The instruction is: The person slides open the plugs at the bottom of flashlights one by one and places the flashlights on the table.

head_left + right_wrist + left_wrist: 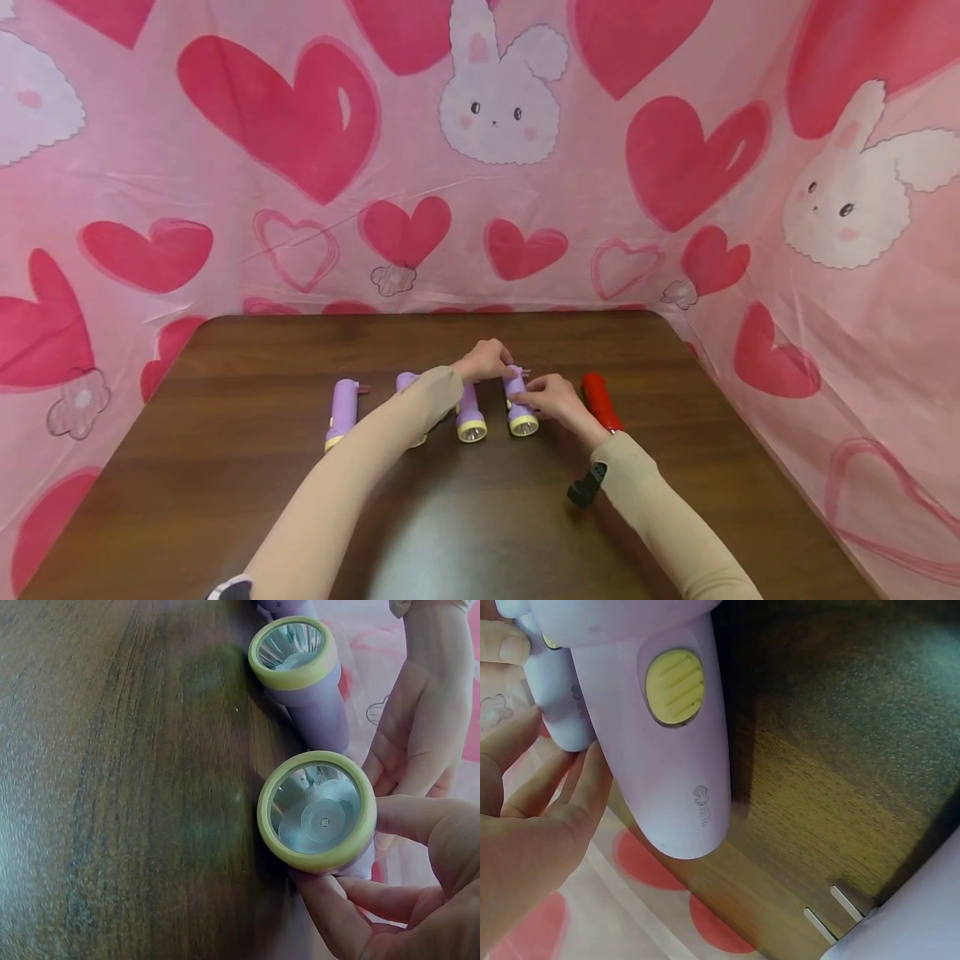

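A purple flashlight with a pale yellow rim lies at the right end of a row of similar ones, lens toward the near side. My right hand grips it near the head, thumb and fingers on either side of the yellow rim. At its far, tail end my left hand pinches the purple body between thumb and fingers. Two small metal prongs jut from the tail. Just left of it lies another purple flashlight, whose yellow ribbed switch shows in the left wrist view.
Farther left lie two more purple flashlights, one partly covered by my left sleeve. A red object lies right of my right hand. The brown wooden table ends at a pink heart-patterned cloth.
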`<state>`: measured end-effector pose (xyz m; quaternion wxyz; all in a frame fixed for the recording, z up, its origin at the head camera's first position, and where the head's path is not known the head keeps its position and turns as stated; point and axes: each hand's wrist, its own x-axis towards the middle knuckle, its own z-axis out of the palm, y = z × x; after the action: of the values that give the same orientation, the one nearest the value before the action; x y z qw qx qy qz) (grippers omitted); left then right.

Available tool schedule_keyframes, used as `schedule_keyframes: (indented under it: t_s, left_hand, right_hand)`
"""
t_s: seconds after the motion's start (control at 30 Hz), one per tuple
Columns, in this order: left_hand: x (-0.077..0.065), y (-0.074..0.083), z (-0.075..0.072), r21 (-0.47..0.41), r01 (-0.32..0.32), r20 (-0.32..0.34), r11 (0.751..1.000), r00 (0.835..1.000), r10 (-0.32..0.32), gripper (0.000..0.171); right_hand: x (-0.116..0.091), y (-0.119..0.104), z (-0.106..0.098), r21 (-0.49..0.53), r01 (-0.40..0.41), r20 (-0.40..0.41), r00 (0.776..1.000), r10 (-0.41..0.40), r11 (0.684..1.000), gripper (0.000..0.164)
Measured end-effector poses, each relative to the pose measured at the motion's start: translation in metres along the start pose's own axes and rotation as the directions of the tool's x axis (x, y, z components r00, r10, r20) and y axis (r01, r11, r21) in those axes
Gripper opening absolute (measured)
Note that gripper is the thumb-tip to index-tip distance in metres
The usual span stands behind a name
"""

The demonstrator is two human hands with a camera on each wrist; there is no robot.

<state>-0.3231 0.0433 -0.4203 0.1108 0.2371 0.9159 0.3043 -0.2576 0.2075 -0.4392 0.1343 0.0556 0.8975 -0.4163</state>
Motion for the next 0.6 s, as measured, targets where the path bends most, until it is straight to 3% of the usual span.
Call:
schedule_keyframes:
  t_s: [0.6]
  left_hand:
    - [0.0044,-0.0036,-0.0001,-0.039,0.000,0.036,0.999,0.999,0.001,0.026]
  right_hand:
    - [0.0008,-0.0003,-0.0049,-0.001,-0.025,0.028,0.999,0.025,1.000,0.045]
